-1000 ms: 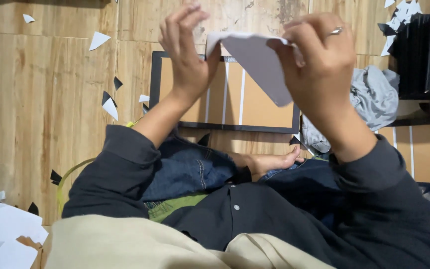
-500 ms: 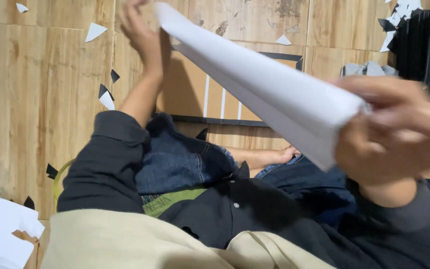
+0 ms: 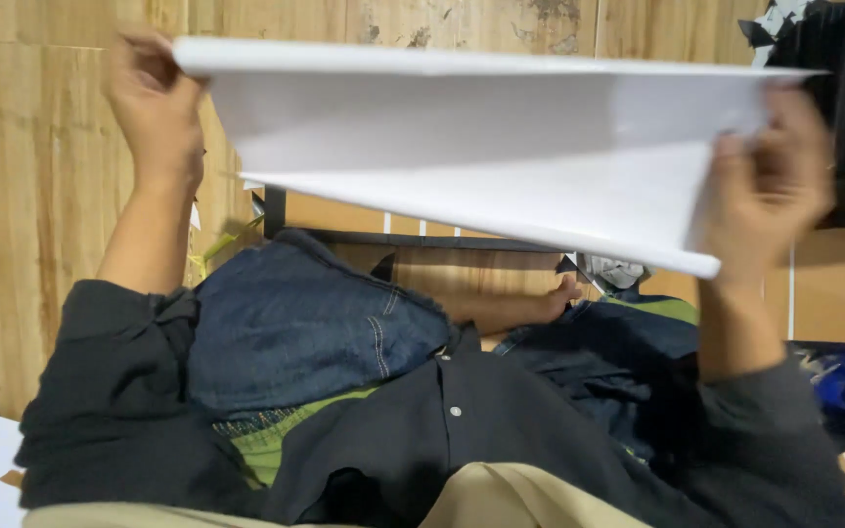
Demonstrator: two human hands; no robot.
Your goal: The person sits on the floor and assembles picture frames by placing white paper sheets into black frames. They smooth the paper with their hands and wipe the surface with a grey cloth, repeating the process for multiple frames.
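In the head view, a large folded white paper sheet is held stretched across the upper part of the frame between 2 hands: its left end is gripped by the left hand with the fingers closed over the top edge, and its right end is pinched by the right hand near the lower corner. Below the paper, blue jeans, a dark buttoned shirt and a bare foot are seen above a wooden floor, on which a dark-framed board is laid.
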